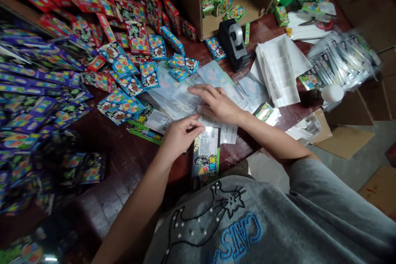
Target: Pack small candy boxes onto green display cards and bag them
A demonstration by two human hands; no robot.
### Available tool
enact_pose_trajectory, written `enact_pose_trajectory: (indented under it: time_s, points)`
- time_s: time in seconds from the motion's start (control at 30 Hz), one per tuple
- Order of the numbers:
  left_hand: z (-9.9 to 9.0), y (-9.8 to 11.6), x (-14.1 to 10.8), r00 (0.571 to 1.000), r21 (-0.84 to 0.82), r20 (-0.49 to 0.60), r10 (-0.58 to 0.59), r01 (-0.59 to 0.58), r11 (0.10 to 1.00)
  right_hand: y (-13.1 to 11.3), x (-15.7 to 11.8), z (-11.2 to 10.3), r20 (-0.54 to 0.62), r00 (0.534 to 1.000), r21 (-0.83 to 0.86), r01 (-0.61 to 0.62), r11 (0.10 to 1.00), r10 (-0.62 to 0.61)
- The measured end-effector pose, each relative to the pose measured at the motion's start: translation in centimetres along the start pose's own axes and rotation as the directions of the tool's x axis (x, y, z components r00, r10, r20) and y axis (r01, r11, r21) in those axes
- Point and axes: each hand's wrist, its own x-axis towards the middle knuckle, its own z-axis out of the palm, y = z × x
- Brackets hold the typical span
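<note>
You get dim, uneven light: the clear plastic sleeves (343,64) at upper right glare white and smear, the dark red tabletop (123,161) reflects faintly, the lower left sinks into shadow, and edges bend and blur with wide-angle distortion.

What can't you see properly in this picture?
- Head view: the printing on the green card is too small to read.
- The right hand covers part of the clear sleeves.
- The cardboard box is cut off by the top edge.
- The left hand hides its fingertips' grip.
</note>
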Motion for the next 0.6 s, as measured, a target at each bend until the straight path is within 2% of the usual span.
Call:
enact_pose_trajectory:
  time_s: [0.13,0.23,0.3,0.37,0.47,0.53,0.6]
  points:
    - [-0.1,0.2,0.0,1.0,0.064,0.001,-0.005,0.005,0.998,-0.6,-1.0,0.8,-0.012,0.978,-0.214,0.202,0.956,-0.21]
    - [-0.3,0.3,0.1,1.0,0.123,-0.002,0.026,-0.025,0.992,-0.7,-2.2,0.5,-0.002,0.921,-0.319,0.368,0.873,-0.389]
    - [-0.3,0.2,0.0,0.998,0.112,-0.009,0.055,-0.053,0.992,-0.5,-2.8,0.0,-0.055,0.89,-0.311,0.415,0.855,-0.452]
    - [-0.3,0.0,-0.3,0.998,0.085,-0.022,0.053,-0.051,0.995,-0.2,-3.0,-0.5,-0.157,0.895,-0.248,0.373,0.894,-0.418]
    - [-0.5,0.2,-1.0,0.995,0.097,-0.086,0.051,-0.042,0.994,0.1,-2.5,-1.2,-0.272,0.95,0.026,0.164,0.986,-0.151]
    - [-0.9,0.8,-1.5,0.991,0.099,-0.112,0.071,-0.06,0.993,0.1,-1.9,-1.3,-0.241,0.971,0.248,0.06,0.967,0.002]
    - [-1.2,1.4,-1.7,0.993,0.063,-0.075,0.089,-0.084,0.994,-0.1,-1.3,-1.1,-0.185,0.983,0.378,0.054,0.924,0.019]
